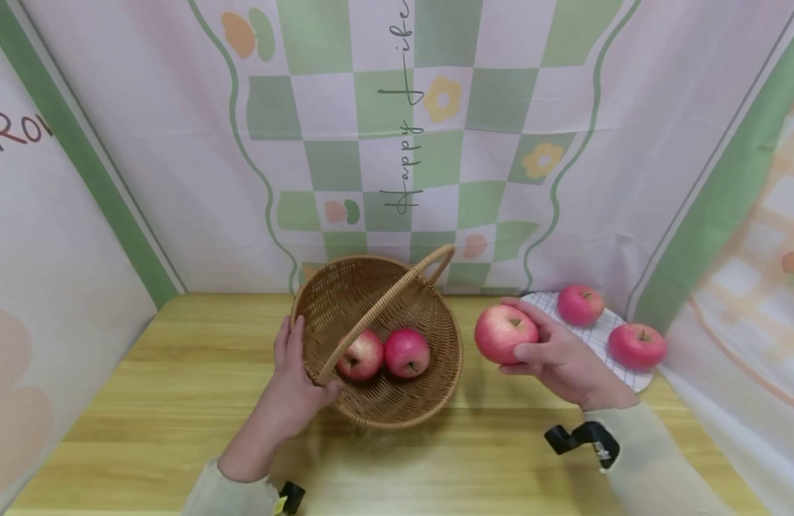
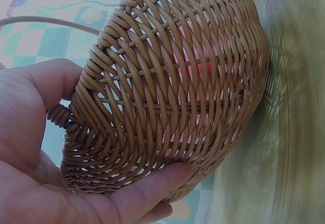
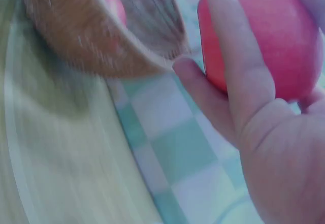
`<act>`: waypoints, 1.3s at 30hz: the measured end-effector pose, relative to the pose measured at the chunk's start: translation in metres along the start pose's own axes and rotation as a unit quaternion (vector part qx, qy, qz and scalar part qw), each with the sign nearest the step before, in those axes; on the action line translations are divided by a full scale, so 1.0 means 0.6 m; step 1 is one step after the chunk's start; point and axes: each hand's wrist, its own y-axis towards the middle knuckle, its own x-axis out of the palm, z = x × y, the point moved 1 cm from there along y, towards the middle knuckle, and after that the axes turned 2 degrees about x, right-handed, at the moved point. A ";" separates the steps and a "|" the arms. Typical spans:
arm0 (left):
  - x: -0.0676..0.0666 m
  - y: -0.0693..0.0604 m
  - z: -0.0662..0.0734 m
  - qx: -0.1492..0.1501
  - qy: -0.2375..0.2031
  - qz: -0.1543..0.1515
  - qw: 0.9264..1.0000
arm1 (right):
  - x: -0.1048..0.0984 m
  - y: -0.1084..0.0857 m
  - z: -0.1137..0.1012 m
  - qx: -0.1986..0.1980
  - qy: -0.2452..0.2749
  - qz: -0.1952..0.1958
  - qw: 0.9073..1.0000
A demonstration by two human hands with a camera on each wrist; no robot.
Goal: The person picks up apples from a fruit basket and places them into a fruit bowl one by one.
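A brown wicker basket (image 1: 378, 412) with an arched handle stands on the table, tilted a little toward the left hand. Two red apples, one paler apple (image 1: 361, 356) and one deeper red apple (image 1: 407, 353), lie inside it. My left hand (image 1: 297, 394) grips the basket's left rim, thumb over the edge and fingers along the woven outside, as the left wrist view shows. To the right of the basket, my right hand (image 1: 558, 358) holds another apple (image 1: 505, 335) above the table, its fingers and thumb around the fruit.
A white plate with a grid pattern (image 1: 603, 337) sits at the table's right back, bearing two apples, one behind (image 1: 580, 305) and one at the right (image 1: 636, 346). A checkered cloth (image 1: 384, 143) hangs behind the wooden table (image 1: 145, 401).
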 end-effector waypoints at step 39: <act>0.000 -0.002 0.002 -0.007 0.006 0.003 1.000 | -0.136 0.042 0.040 0.074 -0.159 0.388 0.905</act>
